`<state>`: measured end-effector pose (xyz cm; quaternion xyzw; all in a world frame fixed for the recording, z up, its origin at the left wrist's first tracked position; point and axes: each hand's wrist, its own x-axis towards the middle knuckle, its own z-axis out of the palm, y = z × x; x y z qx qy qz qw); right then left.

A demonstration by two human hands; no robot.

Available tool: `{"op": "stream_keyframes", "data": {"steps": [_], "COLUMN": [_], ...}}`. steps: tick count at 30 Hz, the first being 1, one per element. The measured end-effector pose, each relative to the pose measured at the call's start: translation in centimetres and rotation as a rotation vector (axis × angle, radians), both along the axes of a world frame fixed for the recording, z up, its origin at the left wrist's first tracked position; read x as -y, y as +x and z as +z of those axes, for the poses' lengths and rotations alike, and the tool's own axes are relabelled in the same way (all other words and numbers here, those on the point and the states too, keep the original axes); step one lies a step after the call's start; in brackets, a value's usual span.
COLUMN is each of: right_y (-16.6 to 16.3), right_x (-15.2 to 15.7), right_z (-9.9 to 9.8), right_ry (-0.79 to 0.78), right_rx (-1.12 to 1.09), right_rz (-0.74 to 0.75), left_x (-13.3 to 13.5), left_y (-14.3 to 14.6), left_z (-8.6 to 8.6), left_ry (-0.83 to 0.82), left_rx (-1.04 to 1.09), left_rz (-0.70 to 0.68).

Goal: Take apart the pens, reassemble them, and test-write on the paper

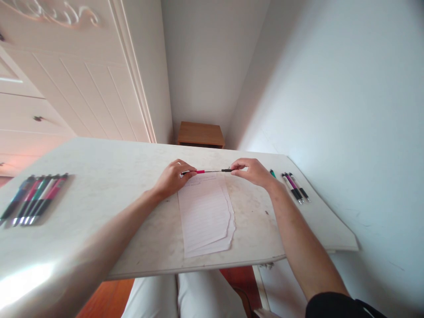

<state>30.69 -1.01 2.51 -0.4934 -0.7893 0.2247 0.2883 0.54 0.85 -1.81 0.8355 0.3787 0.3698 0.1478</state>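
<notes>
My left hand (174, 177) pinches a pink pen barrel (200, 172) between thumb and fingers, above the far end of some lined paper sheets (203, 221). Out of the barrel's right end sticks a thin dark refill (212, 171). My right hand (251, 171) is closed on a black pen grip (226, 170), lined up with the refill's tip. Grip and barrel are apart, with the refill spanning most of the space between them. Faint handwriting shows on the top of the paper, whose right edges are torn.
A row of several pens (41, 198) lies at the left of the white table (132, 238). Several more pens (293, 185) lie at the right, with a green one (272, 173) partly behind my right wrist. A wall (347, 132) borders the right side; white cabinets (99, 88) stand left.
</notes>
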Motion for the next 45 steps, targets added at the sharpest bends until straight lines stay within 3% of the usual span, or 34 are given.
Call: {"op": "stream_keyframes", "data": {"steps": [18, 33, 45], "right_y": [-1.2, -4.1, -4.6], "right_x": [0.3, 0.4, 0.4], "right_z": [-0.1, -1.8, -2.2], "right_ry": [0.028, 0.169, 0.252], "right_rx": [0.012, -0.010, -0.030], "right_rz": [0.055, 0.161, 0.153], "left_x": [0.0, 0.1, 0.0], "left_y": [0.0, 0.3, 0.2], "left_z": [-0.1, -0.4, -0.4], "left_ry": [-0.002, 0.001, 0.010], "left_rx": [-0.006, 0.057, 0.068], "left_rz": [-0.015, -0.088, -0.100]}}
